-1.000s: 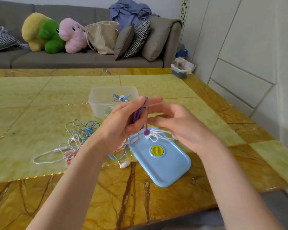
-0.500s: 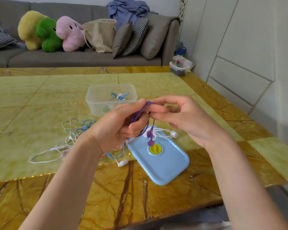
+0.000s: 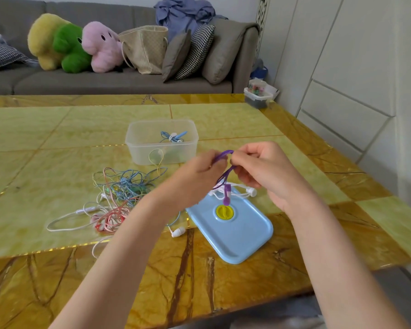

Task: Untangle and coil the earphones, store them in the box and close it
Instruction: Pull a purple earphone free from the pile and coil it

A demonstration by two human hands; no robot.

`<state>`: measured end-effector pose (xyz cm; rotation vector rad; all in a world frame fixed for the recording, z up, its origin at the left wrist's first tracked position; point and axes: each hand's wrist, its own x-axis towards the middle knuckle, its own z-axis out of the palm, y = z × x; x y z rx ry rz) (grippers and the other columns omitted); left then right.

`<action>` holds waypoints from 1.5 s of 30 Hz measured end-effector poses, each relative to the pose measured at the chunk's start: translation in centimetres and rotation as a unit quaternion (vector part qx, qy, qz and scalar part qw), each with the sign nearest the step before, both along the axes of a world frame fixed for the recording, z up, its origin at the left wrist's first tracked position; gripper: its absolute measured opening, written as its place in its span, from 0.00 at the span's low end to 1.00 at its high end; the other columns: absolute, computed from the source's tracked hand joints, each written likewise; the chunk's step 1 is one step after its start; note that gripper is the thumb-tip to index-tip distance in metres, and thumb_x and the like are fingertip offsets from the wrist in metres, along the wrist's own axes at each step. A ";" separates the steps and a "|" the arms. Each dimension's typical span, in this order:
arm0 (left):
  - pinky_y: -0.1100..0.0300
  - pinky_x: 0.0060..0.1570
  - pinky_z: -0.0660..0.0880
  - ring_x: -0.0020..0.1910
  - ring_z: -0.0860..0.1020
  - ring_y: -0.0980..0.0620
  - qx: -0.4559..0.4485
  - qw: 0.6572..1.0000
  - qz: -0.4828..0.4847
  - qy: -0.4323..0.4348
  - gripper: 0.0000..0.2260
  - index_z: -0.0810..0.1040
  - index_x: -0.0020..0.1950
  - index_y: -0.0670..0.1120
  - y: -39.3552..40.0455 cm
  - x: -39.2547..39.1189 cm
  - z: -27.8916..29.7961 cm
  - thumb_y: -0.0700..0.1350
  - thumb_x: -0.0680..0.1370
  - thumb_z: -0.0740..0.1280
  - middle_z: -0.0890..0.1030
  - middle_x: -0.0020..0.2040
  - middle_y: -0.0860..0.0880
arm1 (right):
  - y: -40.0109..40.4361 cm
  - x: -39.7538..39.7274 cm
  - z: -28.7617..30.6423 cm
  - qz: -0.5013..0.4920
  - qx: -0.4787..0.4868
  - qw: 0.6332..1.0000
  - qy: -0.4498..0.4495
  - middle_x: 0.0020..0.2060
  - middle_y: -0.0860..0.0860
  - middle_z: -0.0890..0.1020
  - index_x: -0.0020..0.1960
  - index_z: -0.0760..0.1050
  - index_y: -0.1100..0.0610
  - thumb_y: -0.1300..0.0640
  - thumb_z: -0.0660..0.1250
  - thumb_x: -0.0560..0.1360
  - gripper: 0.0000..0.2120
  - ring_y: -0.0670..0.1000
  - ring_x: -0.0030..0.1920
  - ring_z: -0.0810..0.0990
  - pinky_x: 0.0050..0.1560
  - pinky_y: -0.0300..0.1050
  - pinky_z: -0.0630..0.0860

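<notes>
Both hands meet above the yellow-green marbled surface (image 3: 57,129), working a set of purple earphones (image 3: 224,175). The left hand (image 3: 195,176) has its fingers curled round a bundle of the purple cord, and the right hand (image 3: 259,169) pinches the same cord at its upper loop between thumb and fingertips. From between the two hands the cord hangs down, ending in a purple earbud that dangles just above the light blue lid (image 3: 237,233). The lid lies flat on the surface near its front border, a yellow round knob at its middle. A coiled white set of earphones (image 3: 244,189) rests across the lid's far edge, partly hidden behind the hands. Farther back stands the clear plastic box (image 3: 161,148), open, with a coiled blue set (image 3: 172,137) inside. To the left of the lid a loose tangle of cords (image 3: 119,193) in blue, green, red, pink and white sprawls on the surface, one white earbud lying just beside the lid's near-left corner.
</notes>
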<state>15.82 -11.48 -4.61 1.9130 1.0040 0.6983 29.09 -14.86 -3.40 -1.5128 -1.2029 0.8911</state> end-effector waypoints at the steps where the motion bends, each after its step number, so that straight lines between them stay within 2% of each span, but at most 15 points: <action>1: 0.59 0.34 0.62 0.31 0.62 0.52 0.034 0.999 -0.009 0.037 0.13 0.72 0.47 0.35 0.1 0.2 -0.2 0.43 0.82 0.54 0.65 0.32 0.48 | 0.1 -0.1 0.0 -0.007 0.004 1.000 -0.001 0.25 0.53 0.73 0.32 0.74 0.59 0.65 0.65 0.71 0.09 0.46 0.21 0.66 0.20 0.33 0.59; 4: 0.63 0.31 0.61 0.27 0.64 0.56 0.021 0.997 -0.028 0.064 0.13 0.74 0.43 0.37 0.2 0.1 -0.3 0.41 0.82 0.54 0.67 0.31 0.49 | 0.1 -0.3 0.1 -0.002 0.026 1.000 -0.015 0.24 0.53 0.75 0.35 0.76 0.62 0.65 0.66 0.70 0.05 0.46 0.22 0.68 0.20 0.33 0.61; 6: 0.69 0.30 0.63 0.25 0.68 0.61 -0.026 0.998 -0.044 0.035 0.14 0.73 0.40 0.45 -0.1 -0.4 0.0 0.39 0.82 0.54 0.71 0.31 0.50 | 0.0 -0.3 0.3 0.017 0.041 0.999 -0.023 0.23 0.52 0.76 0.36 0.76 0.63 0.66 0.67 0.70 0.04 0.45 0.21 0.70 0.21 0.34 0.63; 9: 0.74 0.26 0.64 0.23 0.70 0.64 -0.082 0.994 -0.068 -0.034 0.14 0.71 0.39 0.44 -0.8 -0.7 0.6 0.37 0.82 0.52 0.74 0.26 0.57 | 0.0 -0.1 0.4 0.037 0.057 0.997 -0.022 0.22 0.53 0.76 0.36 0.76 0.62 0.67 0.66 0.70 0.05 0.48 0.22 0.70 0.21 0.36 0.64; 14: 0.74 0.29 0.65 0.30 0.70 0.58 -0.110 0.989 -0.076 -0.059 0.14 0.69 0.40 0.43 -1.0 -1.0 0.5 0.39 0.83 0.51 0.77 0.37 0.49 | 0.1 0.7 0.3 0.084 0.031 0.995 0.055 0.26 0.53 0.76 0.39 0.77 0.62 0.69 0.67 0.72 0.05 0.48 0.26 0.71 0.26 0.35 0.69; 18: 0.72 0.30 0.65 0.30 0.69 0.57 -0.123 0.988 -0.076 -0.050 0.12 0.70 0.42 0.41 -0.8 -1.2 0.0 0.40 0.83 0.52 0.73 0.35 0.51 | -0.3 1.2 0.4 0.164 -0.015 0.979 0.120 0.29 0.53 0.77 0.43 0.76 0.62 0.70 0.67 0.71 0.05 0.45 0.27 0.73 0.29 0.33 0.72; 21: 0.73 0.30 0.65 0.29 0.69 0.60 -0.110 0.989 -0.099 -0.021 0.11 0.72 0.47 0.39 -0.8 -1.2 -0.2 0.40 0.83 0.53 0.73 0.35 0.52 | -0.5 1.0 0.2 0.165 -0.011 0.983 0.074 0.30 0.53 0.77 0.46 0.77 0.61 0.68 0.69 0.70 0.07 0.45 0.26 0.73 0.26 0.33 0.69; 25: 0.68 0.33 0.65 0.33 0.71 0.58 -0.145 0.982 -0.108 -0.058 0.11 0.76 0.47 0.40 -0.7 -1.3 -0.7 0.41 0.82 0.55 0.76 0.36 0.52 | -0.4 0.7 0.2 0.122 0.021 0.991 0.041 0.26 0.53 0.77 0.39 0.79 0.61 0.69 0.69 0.70 0.04 0.45 0.25 0.73 0.26 0.33 0.70; 29: 0.67 0.46 0.76 0.42 0.79 0.56 -0.301 0.924 -0.112 -0.207 0.11 0.79 0.53 0.38 -0.1 -1.8 -0.6 0.42 0.78 0.60 0.83 0.46 0.48 | -0.4 0.6 0.2 0.093 0.039 0.994 0.044 0.28 0.55 0.77 0.38 0.78 0.61 0.70 0.68 0.71 0.06 0.45 0.24 0.73 0.27 0.34 0.72; 32: 0.65 0.38 0.79 0.39 0.82 0.52 -0.389 0.877 0.009 -0.282 0.11 0.77 0.55 0.37 1.0 -2.5 -0.7 0.42 0.79 0.60 0.82 0.48 0.43 | -0.3 0.8 0.3 0.088 0.055 0.994 0.044 0.28 0.55 0.77 0.38 0.78 0.61 0.70 0.68 0.71 0.06 0.47 0.25 0.72 0.28 0.34 0.71; 33: 0.63 0.36 0.80 0.37 0.82 0.52 -0.388 0.875 0.056 -0.282 0.10 0.78 0.53 0.38 1.4 -2.8 -0.8 0.41 0.79 0.60 0.82 0.48 0.43 | -0.3 1.0 0.4 0.089 0.057 0.993 0.047 0.28 0.54 0.77 0.39 0.78 0.61 0.70 0.68 0.71 0.06 0.47 0.26 0.72 0.28 0.34 0.71; 35: 0.62 0.45 0.80 0.43 0.81 0.53 -0.292 0.922 0.093 -0.237 0.09 0.79 0.51 0.43 1.7 -2.9 -1.1 0.42 0.80 0.59 0.82 0.51 0.45 | -0.3 1.0 0.6 0.102 0.051 0.992 0.053 0.27 0.53 0.77 0.39 0.78 0.62 0.70 0.68 0.71 0.06 0.45 0.25 0.72 0.27 0.33 0.71; 38: 0.61 0.58 0.73 0.54 0.80 0.54 -0.164 0.964 -0.014 -0.208 0.15 0.78 0.56 0.46 1.1 -2.1 -0.9 0.48 0.82 0.54 0.82 0.54 0.49 | -0.4 0.5 0.6 0.129 0.041 0.988 0.067 0.26 0.52 0.77 0.41 0.78 0.62 0.70 0.68 0.71 0.05 0.44 0.25 0.73 0.27 0.32 0.71; 41: 0.52 0.42 0.74 0.37 0.80 0.51 -0.171 0.965 -0.075 -0.185 0.18 0.78 0.50 0.41 -0.1 -1.1 -0.5 0.51 0.82 0.53 0.83 0.40 0.46 | -0.2 0.4 0.7 0.126 0.045 0.987 0.088 0.27 0.52 0.77 0.43 0.76 0.63 0.70 0.66 0.72 0.04 0.44 0.25 0.74 0.29 0.33 0.73; 45: 0.64 0.27 0.67 0.25 0.65 0.56 -0.160 0.972 -0.081 -0.149 0.15 0.71 0.43 0.42 -0.5 -0.8 -0.3 0.48 0.83 0.51 0.67 0.31 0.50 | -0.2 0.6 0.6 0.125 0.051 0.988 0.078 0.31 0.54 0.77 0.43 0.76 0.64 0.71 0.66 0.73 0.04 0.44 0.27 0.76 0.32 0.34 0.74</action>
